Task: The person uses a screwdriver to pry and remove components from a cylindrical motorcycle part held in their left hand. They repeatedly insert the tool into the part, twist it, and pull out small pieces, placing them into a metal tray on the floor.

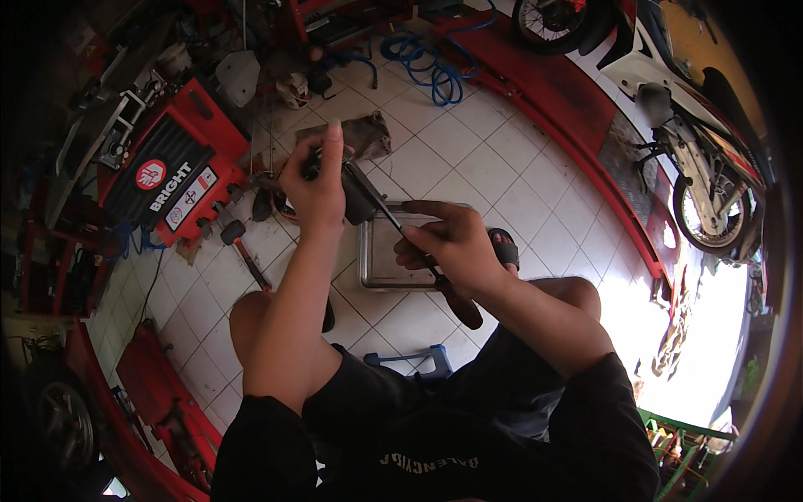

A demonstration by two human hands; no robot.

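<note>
My left hand [315,186] is raised above the floor, wrapped round a dark cylindrical part [360,199] with its thumb pointing up. A thin metal rod [385,211] slants down from the part to my right hand [452,247], whose fingers grip it. A dark piece on the rod shows below my right fingers, too unclear to name. Under both hands a shallow metal tray [365,268] lies on the tiles between my legs.
A red-and-black machine [192,125] and a rubber mallet [238,247] are left. A crumpled rag [368,134] and coiled blue hose [427,71] lie ahead. Right stands a motorcycle [703,192] beside a red lift [552,100]. A blue object [431,360] is below the tray.
</note>
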